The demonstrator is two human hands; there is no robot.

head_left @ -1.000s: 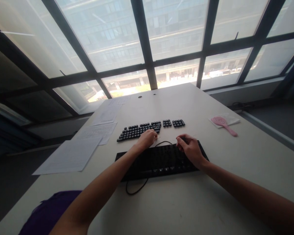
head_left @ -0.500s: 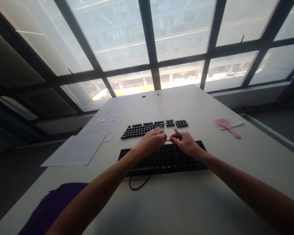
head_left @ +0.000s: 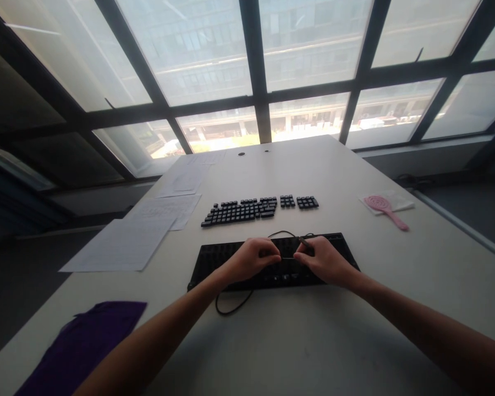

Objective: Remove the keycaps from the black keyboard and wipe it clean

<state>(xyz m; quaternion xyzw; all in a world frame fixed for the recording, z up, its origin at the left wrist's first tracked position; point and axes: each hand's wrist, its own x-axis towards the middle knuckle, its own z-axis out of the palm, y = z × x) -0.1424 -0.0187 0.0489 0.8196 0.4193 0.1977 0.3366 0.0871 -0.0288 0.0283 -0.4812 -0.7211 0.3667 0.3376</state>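
Observation:
A black keyboard base [head_left: 214,258] with its keycaps removed lies on the white table [head_left: 313,341], its black cable [head_left: 231,308] looping toward me. Both my hands hover over its middle. My left hand [head_left: 251,258] is closed in a pinch, and what it holds is too small to name. My right hand [head_left: 324,261] is closed round a thin dark tool [head_left: 305,243]. A thin bar or wire seems to run between the two hands. Rows of loose black keycaps [head_left: 247,210] are laid out on the table beyond the keyboard.
White paper sheets [head_left: 124,247] lie at the left, with more behind them. A pink hairbrush [head_left: 385,209] rests on a white cloth at the right. A purple cloth [head_left: 82,346] sits at the near left corner. Large windows stand past the table's far edge.
Both hands have drawn back from near the keycap rows to the middle of the keyboard base and come close together. The right hand now shows the thin tool.

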